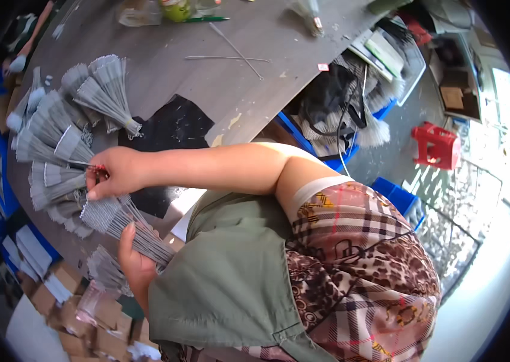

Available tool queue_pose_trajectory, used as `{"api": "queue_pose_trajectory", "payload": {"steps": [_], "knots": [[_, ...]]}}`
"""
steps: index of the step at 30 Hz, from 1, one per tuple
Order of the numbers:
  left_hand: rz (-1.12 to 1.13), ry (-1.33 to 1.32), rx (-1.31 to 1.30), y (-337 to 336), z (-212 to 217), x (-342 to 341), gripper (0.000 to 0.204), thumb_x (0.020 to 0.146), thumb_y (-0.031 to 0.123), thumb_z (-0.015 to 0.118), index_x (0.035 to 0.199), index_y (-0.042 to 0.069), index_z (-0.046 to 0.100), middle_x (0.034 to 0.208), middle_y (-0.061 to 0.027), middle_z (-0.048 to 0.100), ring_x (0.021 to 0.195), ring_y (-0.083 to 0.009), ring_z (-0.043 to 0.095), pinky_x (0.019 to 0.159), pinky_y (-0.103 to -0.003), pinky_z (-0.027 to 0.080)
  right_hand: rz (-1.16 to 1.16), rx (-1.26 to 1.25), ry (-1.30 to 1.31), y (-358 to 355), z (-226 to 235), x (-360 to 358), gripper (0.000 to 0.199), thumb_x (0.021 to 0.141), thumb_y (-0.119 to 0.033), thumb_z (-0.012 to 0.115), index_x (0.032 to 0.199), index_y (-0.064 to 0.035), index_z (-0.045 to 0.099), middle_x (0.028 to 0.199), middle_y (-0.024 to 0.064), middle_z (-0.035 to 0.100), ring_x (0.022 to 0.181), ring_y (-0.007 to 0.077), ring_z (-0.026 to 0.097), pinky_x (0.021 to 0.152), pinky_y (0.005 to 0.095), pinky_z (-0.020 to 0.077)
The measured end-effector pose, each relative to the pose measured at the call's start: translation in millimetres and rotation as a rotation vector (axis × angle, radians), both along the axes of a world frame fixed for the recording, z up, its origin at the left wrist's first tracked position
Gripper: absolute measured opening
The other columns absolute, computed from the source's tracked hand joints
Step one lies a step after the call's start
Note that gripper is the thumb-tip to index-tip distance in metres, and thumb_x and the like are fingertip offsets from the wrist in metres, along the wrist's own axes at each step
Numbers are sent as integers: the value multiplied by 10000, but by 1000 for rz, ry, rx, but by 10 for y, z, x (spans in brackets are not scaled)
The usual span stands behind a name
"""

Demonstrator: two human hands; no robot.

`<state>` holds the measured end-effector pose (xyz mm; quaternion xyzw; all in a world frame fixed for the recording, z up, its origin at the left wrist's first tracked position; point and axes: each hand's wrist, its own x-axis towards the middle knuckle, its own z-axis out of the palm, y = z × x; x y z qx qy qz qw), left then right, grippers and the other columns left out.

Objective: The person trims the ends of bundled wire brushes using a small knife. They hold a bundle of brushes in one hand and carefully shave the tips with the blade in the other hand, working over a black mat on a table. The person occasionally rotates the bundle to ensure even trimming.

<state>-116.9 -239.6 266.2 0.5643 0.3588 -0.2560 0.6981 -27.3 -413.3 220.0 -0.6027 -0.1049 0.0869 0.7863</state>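
Observation:
My left hand (138, 258) is wrapped round a bundle of thin wire-stemmed brushes (101, 216), its pale bristle ends fanning up and to the left. Just above it, my right hand (113, 173) reaches across from the right with its fingers pinched together. Something small and red shows at those fingertips, too small to make out. Beside both hands lies a heap of similar brush bundles (42, 134), grey and fanned out. Another bundle (105, 90) lies at the heap's far side, stems toward a black sheet (176, 130) on the table.
Two loose brushes (231, 58) lie crossed on the grey table (267, 24). A green pen (206, 19) and a yellow-green container (175, 9) stand at the far edge. Blue bins and a black bag (333, 96) are to the right, near a red crate (436, 146). Cardboard boxes (95, 317) lie lower left.

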Motion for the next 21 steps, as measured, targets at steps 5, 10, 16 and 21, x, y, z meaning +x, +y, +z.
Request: {"api": "queue_pose_trajectory", "payload": {"steps": [5, 10, 16, 21], "knots": [[-58, 23, 29, 58, -13, 43, 242, 826, 181, 608, 1023, 48, 560, 873, -81, 602, 771, -205, 577, 715, -384, 495, -146, 26, 6, 52, -48, -126, 211, 722, -255, 749, 814, -93, 651, 690, 24, 609, 644, 122, 570, 592, 280, 458], [-126, -31, 16, -58, 97, -8, 178, 860, 208, 573, 936, 47, 563, 801, -49, 599, 737, -169, 563, 691, -331, 483, -176, 9, -16, 54, 29, -171, 243, 719, -269, 757, 814, -82, 635, 698, 29, 607, 658, 123, 572, 600, 275, 458], [-132, -58, -57, -3, 14, -71, 199, 819, 197, 617, 931, 35, 590, 787, -58, 614, 707, -182, 591, 672, -326, 499, -130, -4, 51, 15, 118, -216, 299, 759, -306, 742, 779, -59, 575, 695, -1, 564, 637, 97, 522, 614, 246, 429], [-148, -212, -237, -107, 167, -121, 266, 782, 149, 650, 991, -9, 602, 833, -87, 641, 713, -176, 627, 642, -307, 518, 68, 185, 268, -77, 240, -179, 361, 735, -338, 767, 701, -78, 518, 628, -18, 493, 574, 84, 488, 534, 230, 406]]}}
